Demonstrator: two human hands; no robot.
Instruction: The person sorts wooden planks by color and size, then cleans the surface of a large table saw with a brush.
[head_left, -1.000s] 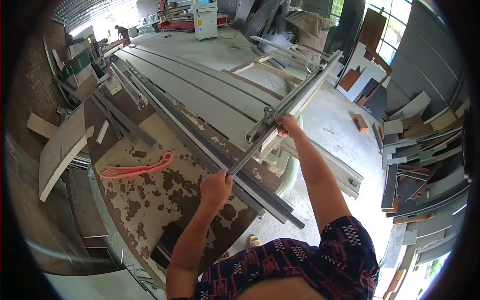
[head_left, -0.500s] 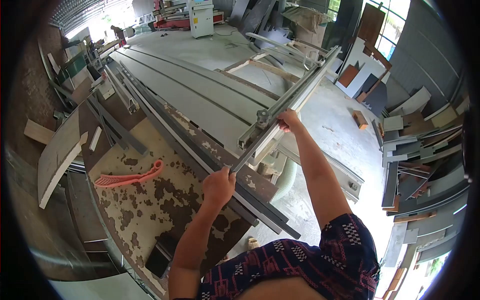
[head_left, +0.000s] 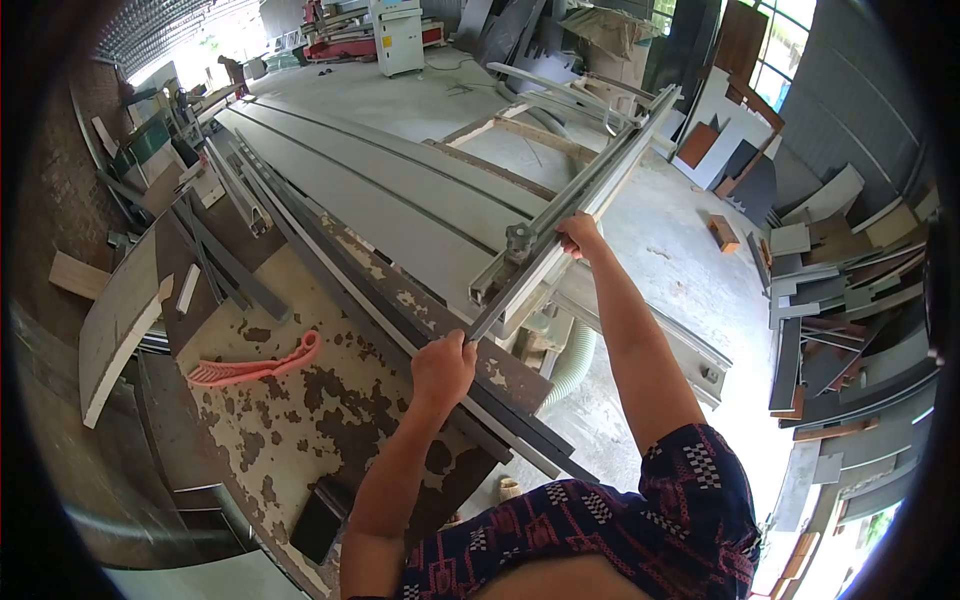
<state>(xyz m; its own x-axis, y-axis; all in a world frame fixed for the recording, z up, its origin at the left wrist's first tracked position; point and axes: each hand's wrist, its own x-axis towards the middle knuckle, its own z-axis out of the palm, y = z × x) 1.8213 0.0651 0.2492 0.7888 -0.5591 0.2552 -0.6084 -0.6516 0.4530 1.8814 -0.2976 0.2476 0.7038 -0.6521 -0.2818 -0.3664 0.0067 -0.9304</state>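
A long, narrow grey strip (head_left: 508, 302) slants away from me, lying along the metal fence (head_left: 640, 135) of a big machine table. My left hand (head_left: 443, 374) is closed round the strip's near end, above a bundle of long dark and pale strips (head_left: 385, 330). Farther up, my right hand (head_left: 580, 237) has its fingers wrapped over the same strip at the fence's side; its fingertips are partly hidden. A round knob (head_left: 518, 238) on the fence sits just left of the right hand.
A pink brush-like tool (head_left: 255, 368) and a black phone-like object (head_left: 322, 520) lie on the worn board (head_left: 300, 430) at left. A pale hose (head_left: 572, 370) hangs under the machine. Offcuts (head_left: 840, 330) are stacked at right. Another person (head_left: 234, 74) is far back left.
Both hands have shifted slightly away from me along the fence, still closed in the same grip. The view has tilted a little.
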